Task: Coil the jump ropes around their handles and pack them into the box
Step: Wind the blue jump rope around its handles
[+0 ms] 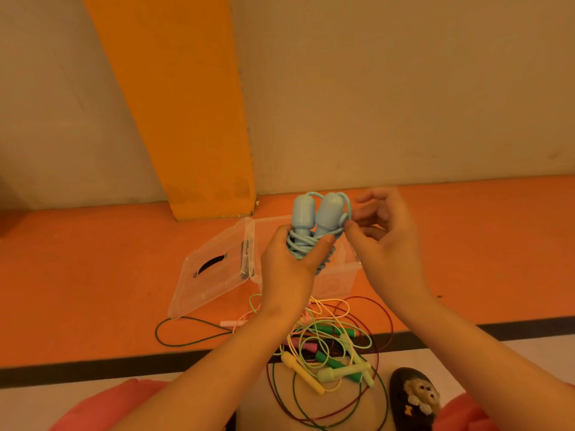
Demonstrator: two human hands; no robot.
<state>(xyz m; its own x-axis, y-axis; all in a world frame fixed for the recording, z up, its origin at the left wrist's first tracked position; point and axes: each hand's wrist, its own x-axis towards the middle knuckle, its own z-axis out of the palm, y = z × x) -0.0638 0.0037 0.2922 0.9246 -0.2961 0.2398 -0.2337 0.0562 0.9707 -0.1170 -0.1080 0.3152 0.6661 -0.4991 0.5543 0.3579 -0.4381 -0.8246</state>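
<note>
Left hand (287, 262), gripping the blue rope (303, 213), screens the box (337, 279) (tangled ropes (329, 363) nearer).

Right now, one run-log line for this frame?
left hand grips coiled blue jump rope; right hand pinches its cord; box open; other ropes tangled

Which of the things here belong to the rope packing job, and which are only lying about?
For the job: blue jump rope, gripped by the left hand, its cord pinched by the right hand; clear box with open lid; tangled ropes on the floor.
Lying about: dark slipper with a monkey figure.
</note>
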